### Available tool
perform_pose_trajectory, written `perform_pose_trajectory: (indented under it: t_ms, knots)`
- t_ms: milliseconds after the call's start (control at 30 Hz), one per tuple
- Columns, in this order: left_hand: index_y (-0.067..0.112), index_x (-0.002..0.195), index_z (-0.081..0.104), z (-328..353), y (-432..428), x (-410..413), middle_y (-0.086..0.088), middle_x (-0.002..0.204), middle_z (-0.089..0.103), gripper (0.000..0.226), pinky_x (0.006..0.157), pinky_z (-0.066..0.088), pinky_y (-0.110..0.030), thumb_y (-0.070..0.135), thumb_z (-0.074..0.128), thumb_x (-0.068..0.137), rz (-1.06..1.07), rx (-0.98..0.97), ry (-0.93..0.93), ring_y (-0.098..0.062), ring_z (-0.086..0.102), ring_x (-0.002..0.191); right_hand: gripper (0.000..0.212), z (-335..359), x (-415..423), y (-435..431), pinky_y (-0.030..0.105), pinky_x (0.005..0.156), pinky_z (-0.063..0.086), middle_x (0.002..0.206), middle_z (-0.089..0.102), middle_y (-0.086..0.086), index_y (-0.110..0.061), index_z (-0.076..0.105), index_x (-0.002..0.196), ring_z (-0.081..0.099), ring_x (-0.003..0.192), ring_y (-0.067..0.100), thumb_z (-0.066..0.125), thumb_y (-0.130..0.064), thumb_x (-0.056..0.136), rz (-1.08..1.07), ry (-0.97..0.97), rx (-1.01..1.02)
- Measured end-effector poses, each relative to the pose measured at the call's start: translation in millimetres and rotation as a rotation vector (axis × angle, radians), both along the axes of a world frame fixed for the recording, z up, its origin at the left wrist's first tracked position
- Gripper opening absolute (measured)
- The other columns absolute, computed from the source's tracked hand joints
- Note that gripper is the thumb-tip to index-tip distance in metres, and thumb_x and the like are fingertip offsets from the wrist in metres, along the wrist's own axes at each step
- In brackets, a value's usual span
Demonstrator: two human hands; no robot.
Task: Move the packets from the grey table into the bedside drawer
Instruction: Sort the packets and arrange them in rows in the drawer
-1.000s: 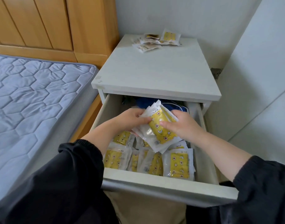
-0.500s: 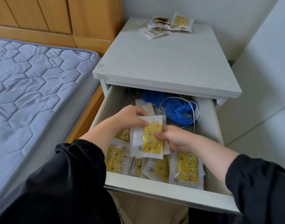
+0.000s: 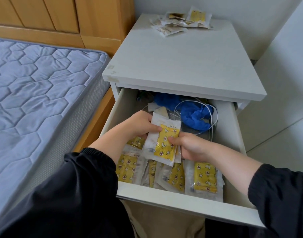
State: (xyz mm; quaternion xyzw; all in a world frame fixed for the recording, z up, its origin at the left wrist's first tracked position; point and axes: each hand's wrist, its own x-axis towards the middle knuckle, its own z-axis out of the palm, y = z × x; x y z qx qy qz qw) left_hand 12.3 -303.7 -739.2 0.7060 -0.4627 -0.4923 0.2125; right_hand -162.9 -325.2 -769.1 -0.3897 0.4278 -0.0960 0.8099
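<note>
Through the head camera I see a small stack of packets (image 3: pixel 162 143): clear and white pouches, the front one with a yellow panel printed with stars and moons. My left hand (image 3: pixel 140 125) pinches the stack at its upper left edge, thumb across the front. My right hand (image 3: pixel 190 148) grips the lower right edge, thumb pressed on the yellow panel. So both hands are curled on the same stack.

The stack is tilted over the middle of the open drawer (image 3: pixel 181 201), above a row of stored packets (image 3: pixel 205 179) lying flat along the front wall. I cannot tell whether it touches them.

Behind the hands, at the back of the drawer, a crumpled blue material (image 3: pixel 193 115) and a looped white cable (image 3: pixel 212 121) lie near the stack's top edge. The drawer floor shows bare to the right of my right hand.

A loose pile of packets (image 3: pixel 180 23) sits at the far edge of the worktop (image 3: pixel 181 62), well apart from the hands. The mattress (image 3: pixel 35 93) lies near the drawer's left wall.
</note>
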Motion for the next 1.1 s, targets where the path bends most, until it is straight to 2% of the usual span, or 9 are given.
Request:
perform_pose_trajectory:
  t_ms: [133, 333, 467, 633, 767, 833, 933, 1000, 1100]
  knots:
    - [0.006, 0.11, 0.065, 1.6, 2.4, 4.9, -0.008, 0.103, 0.071, 0.025, 0.081, 0.058, -0.037, 0.016, 0.069, 0.087, 0.004, 0.049, -0.04, -0.022, 0.07, 0.092, 0.024, -0.7, 2.5, 3.0, 0.042, 0.084, 0.052, 0.106, 0.068, 0.012, -0.009, 0.054, 0.112, 0.065, 0.097, 0.026, 0.037, 0.0, 0.099, -0.006, -0.044, 0.056]
    - [0.005, 0.115, 0.064, 5.2, 5.6, 17.1, -0.009, 0.104, 0.072, 0.028, 0.079, 0.059, -0.036, 0.011, 0.066, 0.088, 0.004, 0.114, 0.003, -0.023, 0.071, 0.091, 0.023, 0.6, 1.3, -2.2, 0.032, 0.076, 0.055, 0.099, 0.07, 0.012, 0.002, 0.059, 0.114, 0.067, 0.09, 0.023, 0.052, 0.002, 0.092, -0.029, 0.086, -0.066]
    - [0.006, 0.119, 0.062, 4.3, 10.0, 21.2, -0.011, 0.11, 0.069, 0.03, 0.086, 0.057, -0.041, 0.013, 0.065, 0.09, -0.067, 0.193, -0.09, -0.026, 0.068, 0.1, 0.024, 0.5, 4.4, 7.9, 0.032, 0.073, 0.059, 0.104, 0.069, 0.013, -0.004, 0.059, 0.112, 0.067, 0.092, 0.025, 0.053, 0.005, 0.091, 0.057, 0.054, 0.021]
    - [0.002, 0.114, 0.06, 6.6, 17.8, 26.9, -0.013, 0.109, 0.066, 0.03, 0.081, 0.058, -0.033, 0.013, 0.068, 0.087, -0.24, 0.286, -0.391, -0.026, 0.067, 0.096, 0.02, -4.5, 26.4, 23.3, 0.037, 0.083, 0.056, 0.111, 0.068, 0.017, -0.003, 0.059, 0.109, 0.067, 0.096, 0.027, 0.056, 0.004, 0.09, 0.153, 0.161, 0.092]
    - [-0.002, 0.12, 0.056, 4.2, 25.2, 21.2, -0.013, 0.105, 0.066, 0.037, 0.079, 0.058, -0.03, 0.012, 0.068, 0.087, -0.395, 0.343, -0.678, -0.022, 0.067, 0.082, 0.029, -9.3, 45.4, 35.1, 0.036, 0.078, 0.057, 0.109, 0.069, 0.015, -0.001, 0.057, 0.118, 0.067, 0.096, 0.027, 0.06, 0.002, 0.088, 0.212, 0.252, 0.1]
    - [-0.001, 0.125, 0.053, 2.8, 28.8, 16.0, -0.01, 0.112, 0.063, 0.04, 0.083, 0.053, -0.026, 0.012, 0.066, 0.089, -0.5, 0.337, -0.822, -0.022, 0.063, 0.091, 0.032, -11.4, 51.0, 39.3, 0.032, 0.073, 0.058, 0.109, 0.069, 0.014, -0.002, 0.056, 0.119, 0.068, 0.092, 0.025, 0.063, 0.0, 0.088, 0.235, 0.28, 0.046]
    - [0.002, 0.123, 0.058, -1.8, 28.5, 13.8, -0.007, 0.105, 0.06, 0.035, 0.093, 0.051, -0.031, 0.01, 0.064, 0.089, -0.618, 0.352, -0.946, -0.024, 0.062, 0.106, 0.028, -15.3, 57.8, 44.3, 0.031, 0.074, 0.058, 0.11, 0.069, 0.014, -0.003, 0.057, 0.114, 0.067, 0.094, 0.026, 0.065, -0.002, 0.087, 0.236, 0.298, -0.025]
    - [0.001, 0.121, 0.06, -3.0, 27.7, 14.6, -0.007, 0.098, 0.056, 0.033, 0.096, 0.05, -0.034, 0.008, 0.062, 0.089, -0.661, 0.377, -0.961, -0.025, 0.062, 0.108, 0.024, -17.2, 61.5, 47.4, 0.03, 0.072, 0.059, 0.099, 0.07, 0.011, -0.004, 0.059, 0.109, 0.068, 0.083, 0.022, 0.067, -0.005, 0.086, 0.231, 0.311, -0.073]
    - [0.003, 0.121, 0.061, -4.5, 26.6, 15.7, -0.004, 0.092, 0.051, 0.037, 0.096, 0.05, -0.035, 0.013, 0.068, 0.087, -0.733, 0.357, -0.98, -0.024, 0.06, 0.099, 0.027, -17.9, 63.3, 48.2, 0.025, 0.057, 0.059, 0.078, 0.068, 0.009, -0.001, 0.057, 0.101, 0.067, 0.058, 0.016, 0.071, -0.019, 0.085, 0.308, 0.425, -0.209]
